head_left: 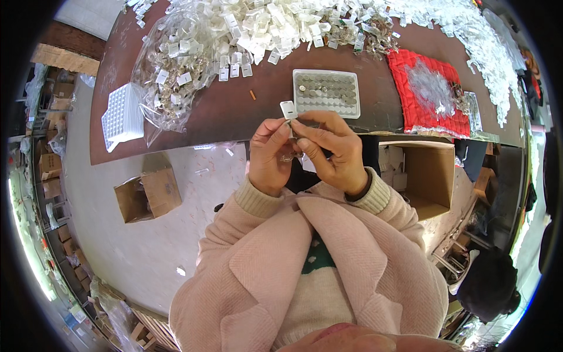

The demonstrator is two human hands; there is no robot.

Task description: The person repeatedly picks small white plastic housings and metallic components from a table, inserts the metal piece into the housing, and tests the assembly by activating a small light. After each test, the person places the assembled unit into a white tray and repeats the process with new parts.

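My left hand (268, 155) and my right hand (328, 149) meet at the near edge of a brown table (234, 111). Together the fingertips pinch a small clear plastic case (288, 110) with a white end, which sticks up above my left thumb. What lies inside my closed fingers is hidden. Just beyond the hands sits a white tray (326, 73) filled with rows of small grey round parts. Pink sleeves cover both forearms.
A big heap of clear plastic cases (264, 26) runs along the far side of the table. A clear bag of parts (176, 70) and a white gridded tray (123, 111) lie left. A red mat (428, 88) lies right. Open cardboard boxes stand on the floor (149, 193) and under the table (428, 176).
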